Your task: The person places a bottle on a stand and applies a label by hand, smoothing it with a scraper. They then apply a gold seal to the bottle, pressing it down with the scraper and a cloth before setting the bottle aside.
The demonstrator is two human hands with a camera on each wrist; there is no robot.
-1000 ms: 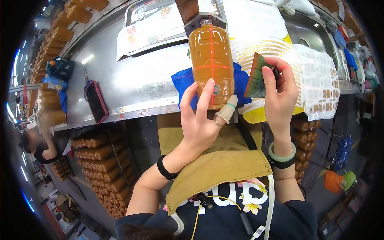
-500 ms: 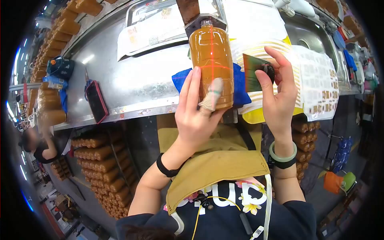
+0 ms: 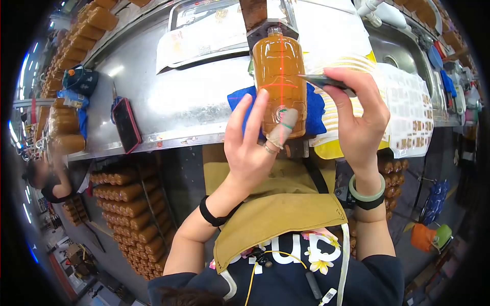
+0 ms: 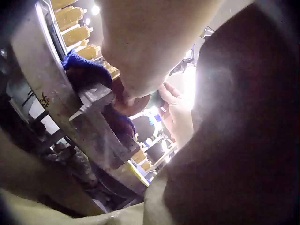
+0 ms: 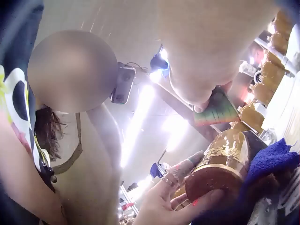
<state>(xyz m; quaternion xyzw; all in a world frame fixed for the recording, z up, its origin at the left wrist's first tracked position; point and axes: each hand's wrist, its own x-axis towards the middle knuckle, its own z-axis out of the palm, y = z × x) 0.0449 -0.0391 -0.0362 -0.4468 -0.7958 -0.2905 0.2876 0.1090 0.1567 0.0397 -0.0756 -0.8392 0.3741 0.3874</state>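
An amber-brown bottle (image 3: 280,61) lies on a blue cloth (image 3: 316,112), neck away from me against a metal bracket (image 3: 258,34). Red light lines cross on its face. My left hand (image 3: 250,155) rests at its base end, two fingers extended along the near left side and a finger in a beige finger cot (image 3: 279,133) lying on the glass. The right wrist view shows the thumb against the round base. My right hand (image 3: 365,117) pinches a thin green scraper (image 3: 322,80), seen edge-on, its tip right at the bottle's right side. Lines mark its face (image 5: 218,110).
White sheets with small brown prints (image 3: 411,109) and a gold-striped sheet (image 3: 337,115) lie to the right, before a sink (image 3: 390,58). A phone (image 3: 126,125) lies at the left counter edge, a tray (image 3: 196,15) behind. Stacked brown bottles (image 3: 127,204) stand below.
The right hand has turned the scraper from face-on to edge-on and brought it up to the bottle. The left hand's cot-covered finger has moved from the base corner onto the bottle's face.
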